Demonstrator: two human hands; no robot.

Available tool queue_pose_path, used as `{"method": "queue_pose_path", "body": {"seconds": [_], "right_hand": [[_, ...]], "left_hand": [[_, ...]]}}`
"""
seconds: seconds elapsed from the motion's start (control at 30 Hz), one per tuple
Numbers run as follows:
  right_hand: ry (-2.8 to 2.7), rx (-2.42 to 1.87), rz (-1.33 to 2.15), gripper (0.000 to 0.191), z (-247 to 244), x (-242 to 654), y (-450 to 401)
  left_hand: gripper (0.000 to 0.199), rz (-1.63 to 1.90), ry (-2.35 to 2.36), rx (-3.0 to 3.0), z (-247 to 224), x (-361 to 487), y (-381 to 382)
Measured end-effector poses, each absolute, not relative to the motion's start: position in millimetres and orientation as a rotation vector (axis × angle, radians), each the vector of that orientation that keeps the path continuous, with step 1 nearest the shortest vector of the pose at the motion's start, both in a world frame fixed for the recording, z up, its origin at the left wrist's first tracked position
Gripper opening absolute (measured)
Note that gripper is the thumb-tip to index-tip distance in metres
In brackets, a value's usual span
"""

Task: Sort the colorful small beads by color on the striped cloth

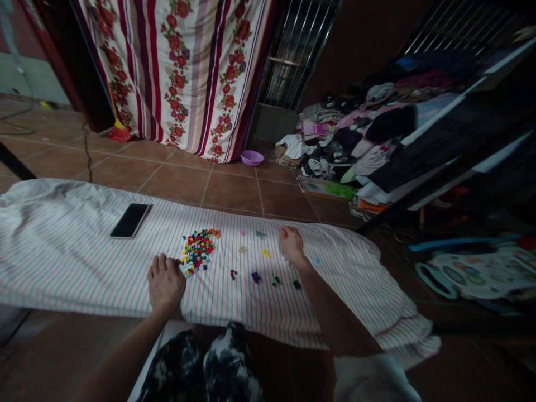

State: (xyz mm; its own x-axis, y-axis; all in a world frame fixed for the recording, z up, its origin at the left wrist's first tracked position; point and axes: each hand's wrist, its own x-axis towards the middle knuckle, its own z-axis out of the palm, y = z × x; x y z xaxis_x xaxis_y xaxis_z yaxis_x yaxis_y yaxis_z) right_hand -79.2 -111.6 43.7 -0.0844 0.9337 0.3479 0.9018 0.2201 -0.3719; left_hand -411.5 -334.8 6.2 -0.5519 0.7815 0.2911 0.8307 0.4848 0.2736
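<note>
A mixed heap of small coloured beads (199, 249) lies on a striped cloth (100, 268). My left hand (164, 283) rests palm down at the heap's lower left edge, fingers stretched out. To the right of the heap, beads are parted into little colour groups: pink (242, 233), grey (260, 234), beige (242, 250), yellow (267, 253), brown (233, 274), purple (255, 277), green (276, 281), dark green or black (297, 285) and light blue (317, 261). My right hand (292, 244) is low over the cloth right of the grey and yellow groups, fingers curled together; whatever they hold is hidden.
A phone (130, 220) lies on the cloth at the left. Beyond are a floral curtain (180, 72), a purple basin (252, 158) and a red broom (120, 133) on the tiled floor. Piled clothes (355, 128) and a dark slanted bar (402, 198) stand at the right.
</note>
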Motion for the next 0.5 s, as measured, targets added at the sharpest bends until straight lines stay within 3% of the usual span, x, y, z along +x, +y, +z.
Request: {"method": "queue_pose_path", "body": {"seconds": [0.33,0.5], "right_hand": [[-2.275,-1.307,0.525,0.034,29.1,-201.0,-149.8],[-2.391,-1.312,0.539,0.041,22.8,-245.4,-148.9]], "left_hand": [[0.037,-0.652,-2.609,-1.412,6.6,-410.8,-334.1],[0.038,-0.627,-2.593,-1.421,6.4,-411.4,-334.6]]}}
